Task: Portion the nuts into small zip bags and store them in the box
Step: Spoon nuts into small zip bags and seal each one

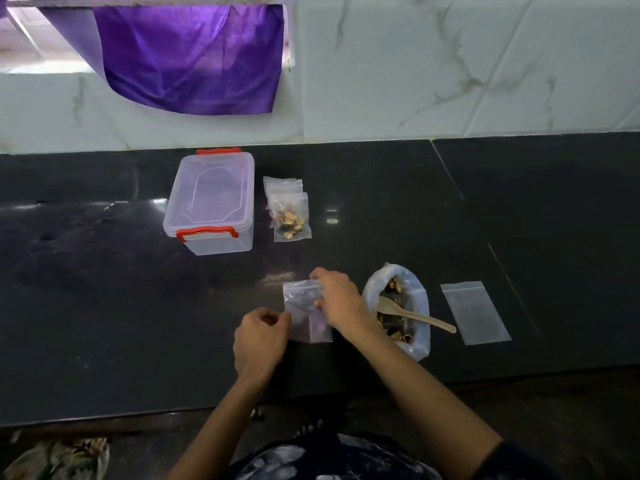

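- The small zip bag (304,317) in hand sits low over the dark tabletop (104,306), near the front edge, just left of the open nut sack. It looks empty, thin and limp; I'd judge it almost weightless, slick to the touch, and prone to fold or slide if taken anywhere but its edges.
- The best hold, as I see it, is the stiffer zip strip along the top, one lip in each hand, so the mouth can be pulled apart.
- The right hand (337,301) lies across the bag's top right side, fingers curled narrow and pinching the upper edge, with the thumb against the film.
- The left hand (258,337) is nearly closed, fingertips pinched at the bag's left edge; whether it truly grips the film or only touches it is hard to tell.
- Just right of the hands, the nut sack (398,310) stands with its rim rolled down, and a pale spoon (415,315) rests in the nuts with its handle pointing right.
- Further right, a spare empty bag (476,311) lies flat.
- Toward the wall, filled bags (289,213) lie stacked beside the clear box (211,202), whose lid is on and red latches show at both ends. The box will need opening before storing, I reckon.
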`<state>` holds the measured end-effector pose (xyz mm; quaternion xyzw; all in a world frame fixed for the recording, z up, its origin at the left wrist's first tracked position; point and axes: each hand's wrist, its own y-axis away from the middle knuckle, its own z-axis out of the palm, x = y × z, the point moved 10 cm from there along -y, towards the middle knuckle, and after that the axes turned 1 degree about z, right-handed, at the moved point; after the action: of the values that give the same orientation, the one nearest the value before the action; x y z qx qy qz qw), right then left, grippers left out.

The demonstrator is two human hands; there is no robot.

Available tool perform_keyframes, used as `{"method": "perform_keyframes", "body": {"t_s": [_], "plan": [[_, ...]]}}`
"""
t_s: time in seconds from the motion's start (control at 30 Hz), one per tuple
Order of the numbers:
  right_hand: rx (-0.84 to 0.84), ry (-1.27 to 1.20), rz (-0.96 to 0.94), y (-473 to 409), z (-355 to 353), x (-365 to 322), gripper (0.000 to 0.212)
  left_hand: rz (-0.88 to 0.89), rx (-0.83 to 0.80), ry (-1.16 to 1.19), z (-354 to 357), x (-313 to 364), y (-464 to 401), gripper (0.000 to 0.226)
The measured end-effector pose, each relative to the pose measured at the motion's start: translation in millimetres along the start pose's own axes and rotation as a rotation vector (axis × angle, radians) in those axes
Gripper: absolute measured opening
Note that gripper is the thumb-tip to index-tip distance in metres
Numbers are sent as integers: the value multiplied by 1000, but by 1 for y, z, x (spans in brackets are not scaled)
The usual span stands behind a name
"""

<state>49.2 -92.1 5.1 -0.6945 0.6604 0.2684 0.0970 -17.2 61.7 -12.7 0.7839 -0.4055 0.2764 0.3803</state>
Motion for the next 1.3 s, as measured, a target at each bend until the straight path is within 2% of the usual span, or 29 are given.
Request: {"method": "perform_keyframes", "body": {"t_s": [0.1,0.2,0.27,0.37,0.43,0.5,0.53,0.57,0.63,0.73,0.83,0.9,0.97,1.03,1.13,1.3], "plan": [[62,86,-39,8,-4,-7,47,12,19,-209,-3,-2,1,18],[200,-29,-47,27,-40,-4,46,57,30,-247,-4,6,5,14],[312,-156,52,47,-75,21,37,144,-9,-187,2,20,9,10],[409,-346,330,84,-113,92,34,248,-139,-76,23,45,19,7],[307,-423,574,106,-111,139,43,218,-253,-10,44,56,26,16],[67,-554,749,121,-85,164,55,140,-397,4,71,60,33,32],[-41,-661,779,125,-70,164,58,113,-460,-7,84,61,37,38],[-99,-764,764,125,-59,159,59,100,-511,-15,94,62,42,39],[-72,-848,664,118,-53,149,46,103,-566,8,107,64,46,33],[128,-752,586,114,-66,145,23,148,-573,106,112,74,49,16],[301,-592,516,121,-90,137,17,267,-584,199,107,95,61,11],[401,-543,460,126,-105,125,16,320,-568,243,102,104,65,16],[415,-502,444,125,-107,119,21,318,-543,164,104,104,62,21],[436,-445,451,129,-111,113,26,339,-521,84,104,103,60,17],[567,-405,399,140,-129,102,26,408,-487,101,99,114,67,13],[695,-332,321,151,-141,82,22,482,-416,111,93,118,80,16]]}}
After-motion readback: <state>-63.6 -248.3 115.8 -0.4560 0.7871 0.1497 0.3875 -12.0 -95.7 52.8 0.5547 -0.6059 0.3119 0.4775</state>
